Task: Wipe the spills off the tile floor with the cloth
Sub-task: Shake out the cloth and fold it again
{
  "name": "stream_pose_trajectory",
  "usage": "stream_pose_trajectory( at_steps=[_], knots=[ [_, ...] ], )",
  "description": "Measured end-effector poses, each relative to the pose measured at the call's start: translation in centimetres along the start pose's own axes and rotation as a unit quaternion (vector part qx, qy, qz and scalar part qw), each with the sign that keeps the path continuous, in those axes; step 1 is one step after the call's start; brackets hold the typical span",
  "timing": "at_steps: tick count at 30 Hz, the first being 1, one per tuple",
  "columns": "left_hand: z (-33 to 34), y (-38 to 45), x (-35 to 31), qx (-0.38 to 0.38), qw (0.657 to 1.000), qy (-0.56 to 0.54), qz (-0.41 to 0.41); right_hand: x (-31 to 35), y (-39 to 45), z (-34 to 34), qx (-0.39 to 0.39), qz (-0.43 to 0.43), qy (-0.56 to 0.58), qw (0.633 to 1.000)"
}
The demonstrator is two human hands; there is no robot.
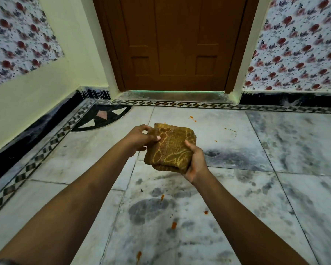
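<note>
A folded brown cloth [170, 148] with a yellow pattern is held up in front of me, above the grey marble tile floor [287, 142]. My left hand [139, 139] pinches its upper left edge, thumb on top. My right hand [196, 161] grips its lower right corner from below. Orange spill spots lie on the tiles: small ones beyond the cloth [230, 131] and near the door [191, 117], larger drops close to me [174, 225], [206, 212], [162, 197] and a streak at the bottom [139, 256].
A shut brown wooden door [178, 44] stands straight ahead on a raised sill [172, 96]. Walls with floral paper close in on the left and right. A black skirting and patterned border tiles [36, 159] run along the floor's edge.
</note>
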State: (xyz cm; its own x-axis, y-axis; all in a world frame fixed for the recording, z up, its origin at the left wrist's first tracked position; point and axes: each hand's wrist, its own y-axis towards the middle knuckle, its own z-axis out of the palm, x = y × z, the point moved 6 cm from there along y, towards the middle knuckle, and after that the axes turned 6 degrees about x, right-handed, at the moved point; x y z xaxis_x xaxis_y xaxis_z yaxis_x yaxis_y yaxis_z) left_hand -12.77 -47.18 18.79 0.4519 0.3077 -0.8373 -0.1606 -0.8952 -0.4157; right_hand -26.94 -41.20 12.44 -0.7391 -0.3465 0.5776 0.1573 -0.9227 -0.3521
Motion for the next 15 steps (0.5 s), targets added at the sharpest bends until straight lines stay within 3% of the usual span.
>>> stream_pose_trajectory(
  at_steps=[3, 5, 7, 8, 11, 13, 15],
  knots=[
    [-0.9, -0.5, -1.0, -0.097, 0.986, 0.088, 0.103, 0.5, 0.3, -0.1, -0.04, 0.006, -0.002, 0.999],
    [0.6, -0.9, -1.8, 0.013, 0.976, 0.114, 0.186, 1.3, 0.7, -0.4, -0.066, 0.004, 0.007, 0.998],
    [3.1, -1.6, -1.2, 0.165, 0.944, 0.202, 0.201, 2.3, 1.0, -0.6, -0.089, -0.001, 0.025, 0.996],
    [4.0, -1.7, -0.6, 0.199, 0.92, 0.267, 0.205, 2.7, 1.0, -0.5, -0.093, -0.001, 0.031, 0.995],
    [5.4, -1.3, -0.5, 0.149, 0.845, 0.421, 0.295, 3.6, 0.2, 0.7, -0.074, 0.032, -0.004, 0.997],
    [5.3, -1.4, -1.4, 0.118, 0.848, 0.394, 0.334, 4.4, -0.4, 0.8, -0.073, 0.066, -0.091, 0.991],
    [4.9, -1.5, -1.9, 0.121, 0.892, 0.295, 0.321, 5.3, -0.7, 0.3, -0.081, 0.086, -0.199, 0.973]
  ],
)
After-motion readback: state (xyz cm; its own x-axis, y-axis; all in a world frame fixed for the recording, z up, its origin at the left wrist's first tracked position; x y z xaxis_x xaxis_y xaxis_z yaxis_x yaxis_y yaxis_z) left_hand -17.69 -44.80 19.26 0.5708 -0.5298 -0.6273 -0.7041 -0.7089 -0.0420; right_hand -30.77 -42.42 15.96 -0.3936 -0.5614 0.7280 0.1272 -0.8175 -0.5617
